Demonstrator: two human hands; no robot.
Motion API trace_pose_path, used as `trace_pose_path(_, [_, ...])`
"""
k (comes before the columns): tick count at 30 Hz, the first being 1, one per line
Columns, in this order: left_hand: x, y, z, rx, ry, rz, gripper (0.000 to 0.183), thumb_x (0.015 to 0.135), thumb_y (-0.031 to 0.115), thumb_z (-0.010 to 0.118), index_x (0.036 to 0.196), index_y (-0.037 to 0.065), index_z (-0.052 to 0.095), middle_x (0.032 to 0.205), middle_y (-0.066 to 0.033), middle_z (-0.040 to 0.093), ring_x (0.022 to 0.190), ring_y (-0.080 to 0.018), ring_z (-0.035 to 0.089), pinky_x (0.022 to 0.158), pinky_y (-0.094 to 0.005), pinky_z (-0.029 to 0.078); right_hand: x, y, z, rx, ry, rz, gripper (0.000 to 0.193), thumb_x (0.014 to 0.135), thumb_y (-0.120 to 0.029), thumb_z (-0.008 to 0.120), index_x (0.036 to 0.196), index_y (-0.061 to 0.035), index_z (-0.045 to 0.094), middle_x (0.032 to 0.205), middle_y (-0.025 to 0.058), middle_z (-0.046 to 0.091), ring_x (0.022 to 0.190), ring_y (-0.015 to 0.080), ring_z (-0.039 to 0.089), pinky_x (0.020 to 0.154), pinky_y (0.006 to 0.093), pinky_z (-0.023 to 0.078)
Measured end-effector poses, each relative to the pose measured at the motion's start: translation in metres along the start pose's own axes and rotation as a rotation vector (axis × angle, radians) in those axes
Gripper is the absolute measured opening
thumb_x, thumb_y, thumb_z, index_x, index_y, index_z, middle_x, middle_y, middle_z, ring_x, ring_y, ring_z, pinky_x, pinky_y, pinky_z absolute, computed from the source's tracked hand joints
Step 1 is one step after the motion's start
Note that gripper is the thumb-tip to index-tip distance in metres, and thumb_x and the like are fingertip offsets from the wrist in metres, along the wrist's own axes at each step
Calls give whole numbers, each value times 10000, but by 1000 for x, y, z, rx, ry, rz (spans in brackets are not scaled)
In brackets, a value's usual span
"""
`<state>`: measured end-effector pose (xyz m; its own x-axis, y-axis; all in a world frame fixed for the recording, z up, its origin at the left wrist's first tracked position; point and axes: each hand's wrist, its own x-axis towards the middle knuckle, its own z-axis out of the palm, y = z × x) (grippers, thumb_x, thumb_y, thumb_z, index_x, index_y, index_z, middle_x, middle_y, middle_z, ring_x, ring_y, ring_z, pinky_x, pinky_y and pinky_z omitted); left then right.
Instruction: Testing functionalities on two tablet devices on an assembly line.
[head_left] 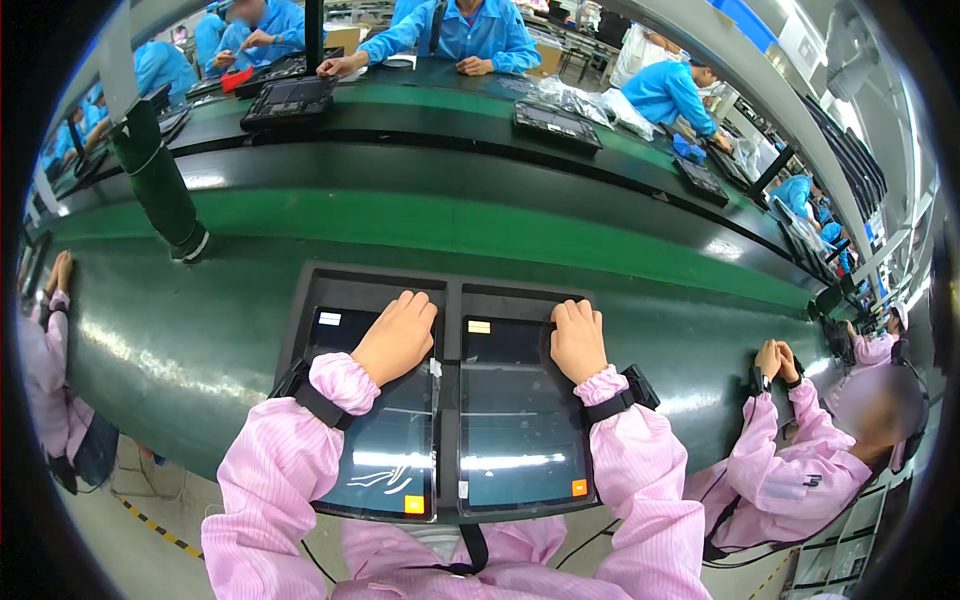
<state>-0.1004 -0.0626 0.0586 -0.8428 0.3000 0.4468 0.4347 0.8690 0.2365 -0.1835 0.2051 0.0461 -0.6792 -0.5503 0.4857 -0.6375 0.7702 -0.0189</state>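
Green worktable (pixel 200 330) is seen, with workers in blue (pixel 478 38) behind. On it, dark 2-section tray (pixel 380 272) is placed; left screen panel (pixel 390 430) and right screen panel (pixel 520 420) are laid inside, side by side. Upper right corners are covered by left hand (pixel 398 338) and right hand (pixel 578 342), respectively. Both half curled; whether anything is gripped cannot be told.

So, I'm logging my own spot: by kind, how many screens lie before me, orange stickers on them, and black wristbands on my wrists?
Screens: 2
Orange stickers: 2
Black wristbands: 2
Total: 6
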Motion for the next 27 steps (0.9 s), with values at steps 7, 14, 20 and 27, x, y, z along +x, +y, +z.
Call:
trace_pose_path(7, [-2,2,-3,-20,13,23,283,694,12,520,975,-11,508,865,-136,514,852,-293,494,760,-368,416,-3,0,1,24,42,3,142,635,-41,542,772,-57,507,822,87,492,842,281,450,706,397,357])
trace_pose_path(14, [-33,16,-77,-225,83,-127,361,789,109,528,1120,-17,456,1063,-177,509,1004,-333,462,877,-386,377,-22,7,-30,134,182,366,185,817,-186,522,858,-9,489,819,195,525,783,389,495,677,464,404])
trace_pose_path(20, [-161,84,-127,-208,192,-236,273,660,54,578,928,6,551,971,-136,549,923,-291,512,797,-389,405,-75,12,-75,200,-349,648,450,876,-392,421,731,3,579,696,277,561,708,458,550,641,513,427])
trace_pose_path(27, [-167,178,-88,-380,391,86,164,696,116,651,847,54,631,806,-81,585,749,-250,557,692,-357,450,-28,-85,-40,653,-574,519,492,874,-404,439,738,57,544,690,271,568,720,417,594,617,464,460])
